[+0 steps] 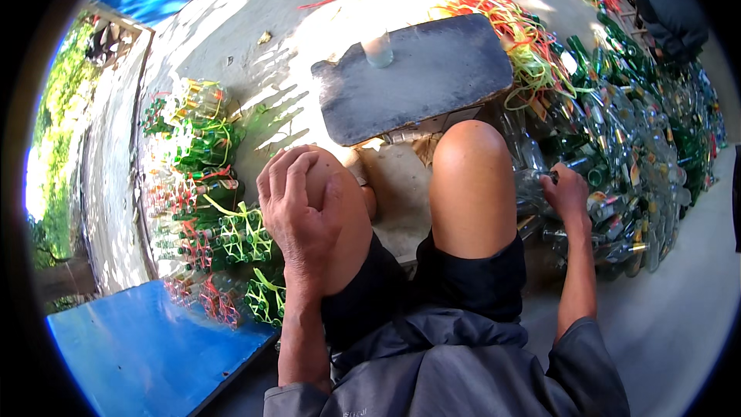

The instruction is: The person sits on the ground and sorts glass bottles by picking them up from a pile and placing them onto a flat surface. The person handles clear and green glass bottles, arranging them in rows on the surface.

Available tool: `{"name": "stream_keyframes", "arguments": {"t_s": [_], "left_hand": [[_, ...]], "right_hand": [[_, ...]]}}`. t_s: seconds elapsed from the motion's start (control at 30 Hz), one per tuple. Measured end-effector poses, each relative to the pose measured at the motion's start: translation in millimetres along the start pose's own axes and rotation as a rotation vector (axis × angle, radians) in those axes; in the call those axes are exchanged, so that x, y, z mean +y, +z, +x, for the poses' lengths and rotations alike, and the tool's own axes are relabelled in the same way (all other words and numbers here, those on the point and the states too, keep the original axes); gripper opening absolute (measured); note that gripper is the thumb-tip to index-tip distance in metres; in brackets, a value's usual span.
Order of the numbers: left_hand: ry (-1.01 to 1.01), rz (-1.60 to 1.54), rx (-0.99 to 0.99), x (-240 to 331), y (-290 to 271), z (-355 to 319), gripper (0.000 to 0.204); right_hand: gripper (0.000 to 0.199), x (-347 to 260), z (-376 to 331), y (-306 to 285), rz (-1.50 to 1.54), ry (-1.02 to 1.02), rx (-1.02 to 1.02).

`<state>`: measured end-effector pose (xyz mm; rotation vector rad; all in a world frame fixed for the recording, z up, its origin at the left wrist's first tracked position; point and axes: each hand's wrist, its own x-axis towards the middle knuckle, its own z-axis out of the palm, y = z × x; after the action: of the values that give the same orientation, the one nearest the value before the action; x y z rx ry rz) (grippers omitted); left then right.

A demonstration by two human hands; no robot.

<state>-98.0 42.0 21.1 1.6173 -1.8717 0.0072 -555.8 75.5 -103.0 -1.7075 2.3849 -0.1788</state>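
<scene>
- Blue panel (147, 347): flat, at the lower left, beside the person's left side.
- Bundled bottles (204, 185): green and clear glass, tied in blocks with yellow, green and red straps, stacked on the concrete floor (231, 38) along the left, well apart from the loose heap.
- Left hand (297, 205): rests palm-down over the left knee, fingers (289, 174) curled loosely on bare skin, holding nothing.
- Dark slab worktop (421, 77): grey, low, directly ahead of both knees; its near edge sits just beyond them.
- Small clear glass (378, 48): upright at the far edge of the worktop, toward its left corner.
- Loose straps (502, 19): red, yellow and green, tangled on the floor past the worktop's far right corner.
- Right hand (566, 193): reaches out beside the right knee, fingers closed round a clear glass bottle (534, 184) lying at the near left edge of the heap.
- Heap of loose bottles (641, 154): green and clear, piled on the floor to the right of the worktop.
</scene>
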Motion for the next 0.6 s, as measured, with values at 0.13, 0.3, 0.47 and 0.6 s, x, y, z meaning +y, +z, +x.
{"name": "stream_keyframes", "arguments": {"t_s": [0.13, 0.3, 0.47, 0.6], "left_hand": [[0.012, -0.007, 0.015, -1.6, -2.1, 0.5, 0.034], [0.012, -0.019, 0.034, -5.1, 2.2, -0.7, 0.035], [0.002, -0.035, 0.03, -6.1, -1.5, -1.7, 0.035], [-0.02, -0.051, 0.022, -6.8, -1.8, -2.8, 0.035]], "right_hand": [[0.029, -39.1, 13.8, -52.0, 0.078, -0.08, 0.069], [0.026, -98.7, 41.9, -103.6, 0.112, -0.274, 0.182], [0.029, -165.6, 84.4, -117.8, 0.143, -0.472, 0.273], [0.031, -218.4, 128.7, -110.3, 0.15, -0.571, 0.264]]}}
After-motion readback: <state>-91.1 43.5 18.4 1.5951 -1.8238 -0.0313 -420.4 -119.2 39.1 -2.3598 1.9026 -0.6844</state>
